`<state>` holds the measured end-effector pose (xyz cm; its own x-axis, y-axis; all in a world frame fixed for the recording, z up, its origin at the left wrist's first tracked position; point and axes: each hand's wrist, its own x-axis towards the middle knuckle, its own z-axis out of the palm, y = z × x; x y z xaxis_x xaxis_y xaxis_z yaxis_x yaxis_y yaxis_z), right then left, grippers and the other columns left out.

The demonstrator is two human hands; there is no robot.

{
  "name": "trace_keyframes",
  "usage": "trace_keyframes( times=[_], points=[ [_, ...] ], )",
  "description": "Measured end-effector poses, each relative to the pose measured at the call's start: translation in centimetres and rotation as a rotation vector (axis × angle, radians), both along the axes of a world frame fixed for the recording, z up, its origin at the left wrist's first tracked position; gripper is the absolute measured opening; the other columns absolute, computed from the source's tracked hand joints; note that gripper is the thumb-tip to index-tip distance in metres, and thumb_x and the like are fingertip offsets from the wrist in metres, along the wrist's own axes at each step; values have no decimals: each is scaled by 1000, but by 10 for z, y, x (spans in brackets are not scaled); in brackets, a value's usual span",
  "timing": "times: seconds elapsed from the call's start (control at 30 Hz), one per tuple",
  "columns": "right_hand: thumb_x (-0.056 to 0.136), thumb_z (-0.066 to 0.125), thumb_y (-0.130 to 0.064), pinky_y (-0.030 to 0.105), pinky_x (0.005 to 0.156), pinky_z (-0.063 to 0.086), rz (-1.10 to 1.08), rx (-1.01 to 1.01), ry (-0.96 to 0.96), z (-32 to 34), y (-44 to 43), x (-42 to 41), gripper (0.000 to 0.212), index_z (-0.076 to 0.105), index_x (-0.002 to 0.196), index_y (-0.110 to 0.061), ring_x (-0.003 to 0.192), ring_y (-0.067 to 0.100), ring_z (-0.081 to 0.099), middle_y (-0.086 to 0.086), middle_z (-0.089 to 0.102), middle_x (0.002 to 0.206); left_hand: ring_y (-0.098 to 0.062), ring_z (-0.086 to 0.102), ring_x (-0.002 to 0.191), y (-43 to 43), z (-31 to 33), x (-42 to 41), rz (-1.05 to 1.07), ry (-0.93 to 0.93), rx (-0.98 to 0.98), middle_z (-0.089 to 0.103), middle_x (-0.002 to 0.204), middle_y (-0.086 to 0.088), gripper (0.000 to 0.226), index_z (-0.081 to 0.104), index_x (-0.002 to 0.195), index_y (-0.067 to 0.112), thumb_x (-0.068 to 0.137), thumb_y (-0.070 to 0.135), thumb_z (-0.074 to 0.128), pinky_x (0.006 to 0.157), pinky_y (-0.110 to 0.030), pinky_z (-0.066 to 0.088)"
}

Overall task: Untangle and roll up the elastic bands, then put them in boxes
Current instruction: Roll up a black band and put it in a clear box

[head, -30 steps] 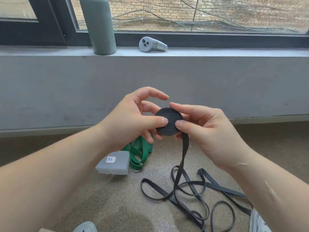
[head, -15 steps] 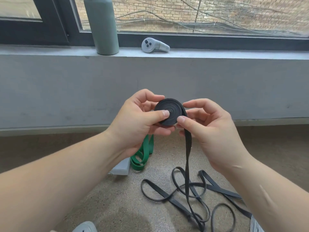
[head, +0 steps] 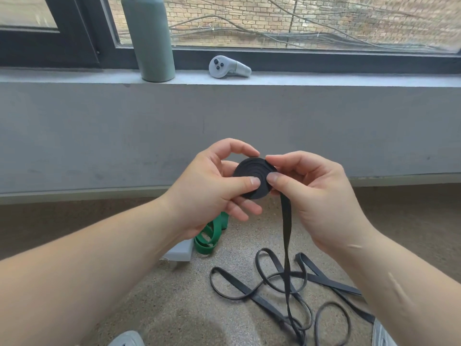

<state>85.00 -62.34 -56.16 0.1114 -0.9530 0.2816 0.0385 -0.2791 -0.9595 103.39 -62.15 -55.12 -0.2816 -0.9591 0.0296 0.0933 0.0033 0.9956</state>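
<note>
Both hands hold a black elastic band partly wound into a flat spiral roll [head: 252, 174] in mid-air. My left hand [head: 212, 188] pinches the roll from the left, thumb on its face. My right hand [head: 316, 193] grips its right edge, thumb next to the left thumb. The unrolled tail [head: 286, 236] hangs down from the roll to loose tangled loops [head: 282, 285] on the floor. A green elastic band [head: 210, 236] lies folded on the floor below my left hand, beside a grey box [head: 180, 252] that my left forearm partly hides.
A grey wall with a window ledge [head: 324, 79] runs across ahead. On the ledge stand a grey-green bottle [head: 151, 38] and a grey handheld controller [head: 228, 67]. Speckled floor [head: 174, 295] lies below. A grey shoe tip [head: 127, 339] shows at the bottom edge.
The roll has turned a little in my fingers and taken up more band. Both hands have stayed together at the same height, and the right fingers have shifted along the roll's edge.
</note>
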Motion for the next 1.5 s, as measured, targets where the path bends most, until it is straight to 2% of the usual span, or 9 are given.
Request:
trace_keyframes(
  times=[0.17,0.33,0.47,0.57,0.73,0.9,1.03,1.27,1.5],
  points=[
    [88,71,3,39,77,60,-38,-12,-31,1,2,1,15,70,98,-8,80,27,70,18,74,88,-34,68,55,2,-1,-5,41,123,21,73,88,-15,28,53,108,15,92,-5,63,47,-32,55],
    [87,72,1,47,71,62,-55,4,-70,1,3,3,11,70,96,-6,84,31,72,18,75,90,-34,69,57,4,-1,-10,78,263,87,73,91,-16,27,50,105,16,92,-4,62,46,-30,57],
    [85,72,6,27,62,58,-49,10,-106,2,6,5,16,70,97,-6,79,24,73,20,75,92,-32,69,55,4,-1,-11,99,338,126,72,92,-17,28,48,109,17,93,-2,61,45,-29,57],
    [85,73,7,23,64,57,-101,-36,-81,-2,6,8,18,72,93,-9,77,20,73,15,76,88,-31,69,55,5,-2,-13,96,333,136,71,95,-18,28,49,110,17,94,-1,61,45,-28,56],
    [84,74,3,42,69,63,-137,-87,-26,4,4,1,16,74,90,-13,79,35,73,14,75,86,-41,71,69,-3,-1,-2,-26,68,22,71,100,-15,25,48,112,19,97,4,61,43,-33,55],
    [86,67,11,34,67,61,-30,-12,12,14,1,-15,17,74,92,-4,82,31,75,15,77,86,-45,72,74,-8,8,14,-91,-104,-89,65,107,-15,40,58,120,27,85,15,72,49,-36,58],
    [85,71,6,40,71,62,13,-47,69,7,2,-14,16,76,91,-8,88,41,73,18,76,89,-44,71,68,-4,8,10,-109,-146,-120,67,104,-19,34,67,116,21,89,2,72,51,-35,60],
    [84,75,2,45,72,62,-36,16,40,7,0,-9,7,72,86,-5,76,28,72,17,75,84,-50,71,77,-2,1,5,15,-26,-69,72,91,-8,27,67,101,16,89,-8,66,56,-40,61],
    [87,73,-1,42,73,61,11,54,56,7,-3,-13,11,73,95,-9,75,25,70,15,75,85,-49,72,74,-2,2,2,110,121,6,71,96,-15,26,63,103,13,89,-8,65,57,-41,61]
  ],
)
